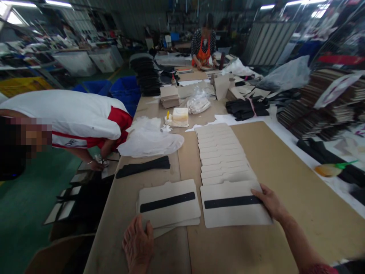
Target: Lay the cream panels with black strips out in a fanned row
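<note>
Broadly, a long brown-topped bench (245, 247) fills the view, stretching away across a workshop. To its left, a co-worker in a white-and-red shirt (85, 114) bends low; at its far end, another in an orange apron (203, 49) works with both hands. On the bench's right side lies a tall, banded heap of flat pieces (308, 102).

Down the middle runs an overlapping row of plain beige panels (225, 156), laid like roof tiles. Nearest the wearer lie two flat beige panels side by side, a narrow gap between them — the left panel (171, 217) on top of others whose edges poke out beneath, the right panel (236, 217) at the near end of the row. Both are wide, with rounded corners and a low raised tab along the far edge. Each bears one black strip (167, 202) across its middle, slightly slanted.

The right grip (269, 201) is closed on the right panel's right-hand edge, just beyond the strip's end. The left grip (138, 241) is loosely open — thumb apart, fingertips at the left panel's near left corner.

Smallest, loose black strips (142, 167) lie beyond the left panel.
</note>
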A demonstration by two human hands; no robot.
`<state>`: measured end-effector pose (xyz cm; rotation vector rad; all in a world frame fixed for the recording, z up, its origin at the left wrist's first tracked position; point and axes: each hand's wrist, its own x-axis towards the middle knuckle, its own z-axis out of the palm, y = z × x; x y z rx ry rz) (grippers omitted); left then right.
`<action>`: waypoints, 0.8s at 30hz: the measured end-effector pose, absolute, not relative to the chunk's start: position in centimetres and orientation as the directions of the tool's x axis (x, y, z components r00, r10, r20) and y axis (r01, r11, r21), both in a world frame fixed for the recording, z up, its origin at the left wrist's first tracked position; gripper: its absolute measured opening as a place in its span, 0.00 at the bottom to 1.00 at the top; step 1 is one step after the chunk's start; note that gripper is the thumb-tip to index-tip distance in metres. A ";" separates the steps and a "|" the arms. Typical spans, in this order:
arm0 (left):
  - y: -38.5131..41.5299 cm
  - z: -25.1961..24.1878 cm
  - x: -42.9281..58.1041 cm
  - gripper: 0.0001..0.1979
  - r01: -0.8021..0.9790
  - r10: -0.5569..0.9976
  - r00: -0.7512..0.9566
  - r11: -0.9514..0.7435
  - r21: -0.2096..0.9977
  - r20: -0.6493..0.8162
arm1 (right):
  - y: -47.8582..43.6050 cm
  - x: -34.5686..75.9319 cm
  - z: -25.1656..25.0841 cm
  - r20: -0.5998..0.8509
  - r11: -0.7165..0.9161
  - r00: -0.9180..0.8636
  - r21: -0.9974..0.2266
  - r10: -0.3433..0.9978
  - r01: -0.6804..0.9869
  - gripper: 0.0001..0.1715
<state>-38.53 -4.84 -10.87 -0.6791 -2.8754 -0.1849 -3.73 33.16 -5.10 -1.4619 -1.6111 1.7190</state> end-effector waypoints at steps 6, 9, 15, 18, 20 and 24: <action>-4.9 -11.0 -38.6 0.22 0.463 0.436 -0.875 0.881 0.101 0.209 | 37.1 -3.7 -6.9 -0.302 0.013 -0.358 -0.748 0.883 0.664 0.31; -4.9 -10.8 -38.5 0.22 0.468 0.442 -0.873 0.878 0.099 0.205 | 37.2 -3.5 -7.6 -0.224 0.082 -0.305 -0.667 0.926 0.741 0.36; -5.1 -10.6 -38.0 0.21 0.470 0.452 -0.876 0.877 0.095 0.167 | 29.8 -9.9 -8.5 0.161 0.472 -0.460 -0.516 0.873 0.715 0.32; -5.2 -10.8 -37.9 0.21 0.463 0.443 -0.880 0.880 0.102 0.170 | 24.3 -16.7 -8.3 0.027 0.499 -0.673 -0.693 0.739 0.520 0.31; -5.3 -10.9 -37.8 0.21 0.464 0.443 -0.880 0.879 0.108 0.171 | 22.0 -21.1 -8.1 -0.001 0.565 -0.740 -0.645 0.673 0.515 0.28; -5.3 -10.8 -37.7 0.21 0.460 0.441 -0.884 0.880 0.115 0.157 | 21.4 -26.2 -7.8 -0.043 0.606 -0.721 -0.508 0.692 0.612 0.24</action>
